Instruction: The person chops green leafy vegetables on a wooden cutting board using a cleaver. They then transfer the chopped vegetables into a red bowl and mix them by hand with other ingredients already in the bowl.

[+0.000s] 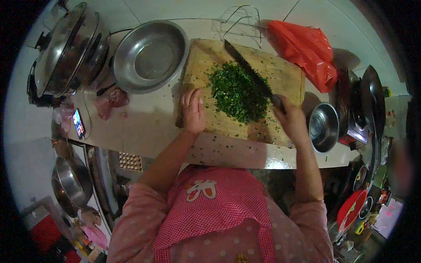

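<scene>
Before me a thick wooden cutting board [286, 121] lies on the counter. A spread heap of finely chopped green herbs or scallions [232, 92] covers its middle, with loose bits scattered around. My right hand [291, 118] grips the handle of a kitchen knife [246, 67]. Its dark blade slants up and left across the right side of the heap, tip near the board's far edge. My left hand [194, 111] rests flat on the board's left edge, beside the heap, holding nothing.
A wide steel basin [125, 62] stands at the back left, near a large lidded pot [61, 56]. A lit phone [78, 123] lies at the left. Right of the board are a red plastic bag [302, 49], a small steel bowl [324, 128] and a wok [373, 102]. Behind stands a wire rack [241, 24].
</scene>
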Available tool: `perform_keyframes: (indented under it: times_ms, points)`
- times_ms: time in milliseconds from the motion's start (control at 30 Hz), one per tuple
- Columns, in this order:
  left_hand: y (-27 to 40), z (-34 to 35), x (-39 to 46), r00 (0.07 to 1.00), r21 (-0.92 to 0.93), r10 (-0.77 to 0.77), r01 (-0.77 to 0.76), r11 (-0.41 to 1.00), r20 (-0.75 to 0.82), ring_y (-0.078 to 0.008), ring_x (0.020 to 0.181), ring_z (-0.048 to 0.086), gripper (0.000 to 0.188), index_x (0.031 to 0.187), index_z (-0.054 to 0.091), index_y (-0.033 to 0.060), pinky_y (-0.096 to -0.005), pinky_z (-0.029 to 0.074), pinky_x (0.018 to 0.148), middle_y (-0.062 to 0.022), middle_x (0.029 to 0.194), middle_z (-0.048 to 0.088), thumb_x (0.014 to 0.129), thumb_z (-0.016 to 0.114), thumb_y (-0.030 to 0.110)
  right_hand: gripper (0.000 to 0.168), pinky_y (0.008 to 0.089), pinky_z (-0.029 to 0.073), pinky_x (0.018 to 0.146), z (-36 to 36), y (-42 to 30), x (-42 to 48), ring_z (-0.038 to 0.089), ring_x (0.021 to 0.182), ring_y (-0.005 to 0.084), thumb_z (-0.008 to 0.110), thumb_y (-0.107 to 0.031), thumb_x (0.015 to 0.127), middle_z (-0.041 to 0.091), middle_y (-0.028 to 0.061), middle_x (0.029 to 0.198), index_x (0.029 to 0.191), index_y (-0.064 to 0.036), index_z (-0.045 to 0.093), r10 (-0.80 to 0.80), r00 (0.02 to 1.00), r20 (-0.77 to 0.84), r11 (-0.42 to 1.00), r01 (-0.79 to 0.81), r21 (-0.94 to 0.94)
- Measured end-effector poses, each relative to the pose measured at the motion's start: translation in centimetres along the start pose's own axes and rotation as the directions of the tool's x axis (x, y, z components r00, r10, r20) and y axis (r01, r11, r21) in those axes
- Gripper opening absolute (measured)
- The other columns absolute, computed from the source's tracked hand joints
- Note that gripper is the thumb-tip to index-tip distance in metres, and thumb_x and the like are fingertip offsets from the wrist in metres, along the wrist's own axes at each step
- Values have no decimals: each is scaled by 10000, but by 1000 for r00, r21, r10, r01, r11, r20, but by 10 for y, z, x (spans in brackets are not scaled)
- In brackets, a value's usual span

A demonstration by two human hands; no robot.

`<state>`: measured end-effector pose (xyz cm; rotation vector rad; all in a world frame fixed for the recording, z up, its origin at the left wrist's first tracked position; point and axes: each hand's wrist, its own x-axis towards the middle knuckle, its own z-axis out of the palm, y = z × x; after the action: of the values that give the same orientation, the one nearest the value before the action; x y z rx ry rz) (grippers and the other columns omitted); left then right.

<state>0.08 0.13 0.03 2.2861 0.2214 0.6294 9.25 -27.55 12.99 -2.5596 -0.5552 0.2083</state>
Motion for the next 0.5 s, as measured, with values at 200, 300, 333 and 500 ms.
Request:
perform_keyframes:
  times_ms: [200,300,333,500]
  points:
    - [-1,3,2,1000,-53,9,-8,999,4,-362,1235,381,340,1261,485,25,-479,253,1064,-197,1303,446,995,356,192,389,399,512,723,-1,46,40,634,872,366,653,-218,851,655,182,955,1202,-94,542,-113,988,106,971,132,-197]
    - [-3,3,1,1000,-38,19,-20,999,-11,-362,1227,385,336,1261,485,27,-474,258,1061,-191,1298,449,996,353,185,392,392,510,717,-5,42,32,633,882,370,654,-211,852,652,193,958,1204,-84,537,-226,955,194,956,256,-147]
    - [-3,3,1,999,-31,26,-27,999,-21,-363,1224,387,334,1260,485,28,-472,259,1060,-190,1295,450,996,351,183,394,388,509,715,-9,39,27,633,887,371,656,-208,851,649,199,958,1202,-77,535,-271,938,216,947,300,-113]
    - [1,-1,3,999,-27,-28,29,999,39,-349,1234,374,331,1266,477,38,-463,260,1059,-183,1302,440,997,351,182,351,328,476,639,-6,28,-21,595,694,243,642,-163,876,610,166,800,1176,-21,526,-134,978,159,977,104,184]
